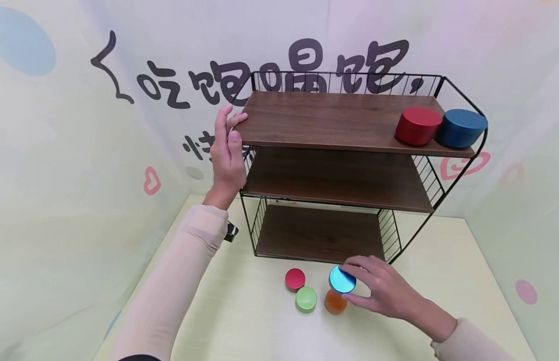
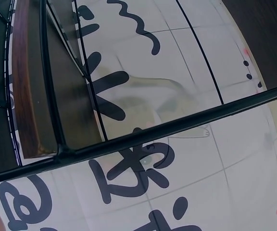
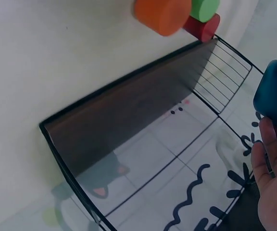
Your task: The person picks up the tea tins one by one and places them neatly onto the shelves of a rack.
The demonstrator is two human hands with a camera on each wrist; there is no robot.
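A blue round tin is pinched between the thumb and fingers of my right hand, over the table in front of the rack. In the right wrist view the same tin appears as a dark teal shape at the right edge. Just below it in the head view is an orange tin, partly covered. A light green tin and a red tin stand close together to the left. My left hand holds the left front corner of the three-tier shelf rack, its thumb upright and fingertips over the top board's edge.
On the top board's right end, a larger red tin sits beside a larger blue tin. Black wire rails close the rack's sides. A small black object lies behind my left sleeve. Printed cloth hangs around the table.
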